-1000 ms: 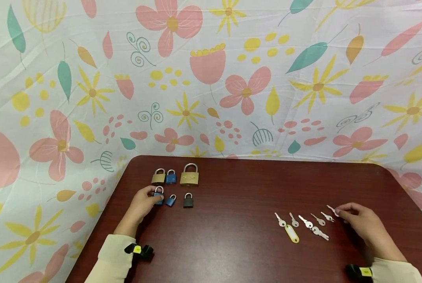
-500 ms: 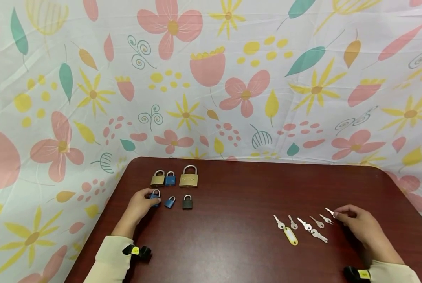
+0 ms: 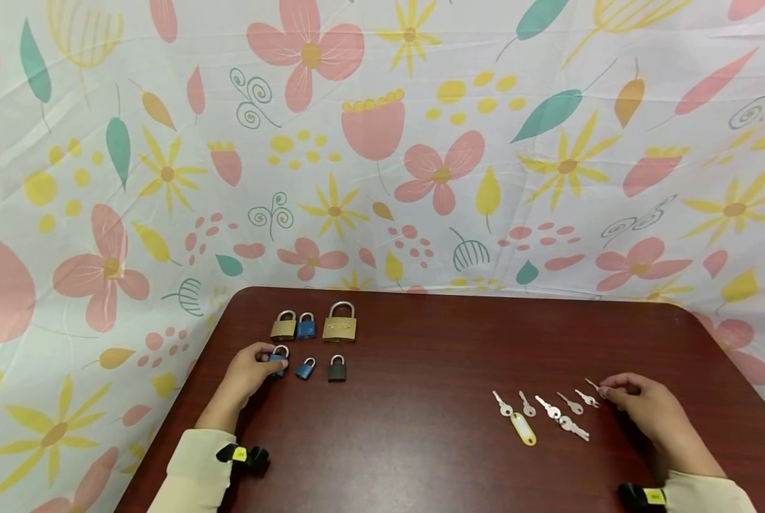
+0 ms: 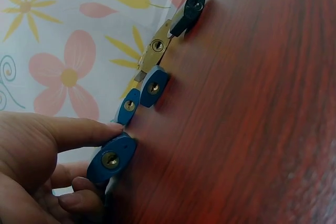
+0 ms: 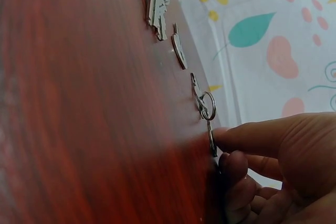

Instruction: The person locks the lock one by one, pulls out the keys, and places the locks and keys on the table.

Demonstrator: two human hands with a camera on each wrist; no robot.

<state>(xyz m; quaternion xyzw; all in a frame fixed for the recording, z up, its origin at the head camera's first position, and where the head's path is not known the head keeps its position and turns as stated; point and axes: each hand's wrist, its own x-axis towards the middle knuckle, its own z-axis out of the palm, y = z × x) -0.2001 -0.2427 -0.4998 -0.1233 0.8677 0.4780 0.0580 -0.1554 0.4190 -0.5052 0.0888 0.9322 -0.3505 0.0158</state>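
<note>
In the head view my left hand [image 3: 244, 376] pinches a blue padlock [image 3: 278, 361] between thumb and fingers at the left of the table. Its brass keyhole faces the left wrist camera, which shows the forefinger on the upper edge of the blue body [image 4: 111, 158]. Just right of it lies a smaller blue padlock [image 3: 305, 369], then a black padlock [image 3: 337, 372]. On the far right, my right hand [image 3: 645, 402] holds a key [image 3: 592, 385] by its head, with thumb and forefinger. The right wrist view has this key edge-on, beside a key with a split ring [image 5: 210, 106].
Behind my left hand stand a brass padlock [image 3: 283, 329], another blue padlock [image 3: 306, 328] and a large brass padlock [image 3: 340, 328]. Several keys, among them a bunch [image 3: 575, 429], lie left of my right hand near a yellow key tag [image 3: 523, 429]. A floral cloth [image 3: 382, 178] hangs behind the table.
My left hand has shifted the blue padlock slightly left, away from the small blue one. The right hand keeps its hold on the key in nearly the same spot; the head view drifts slightly.
</note>
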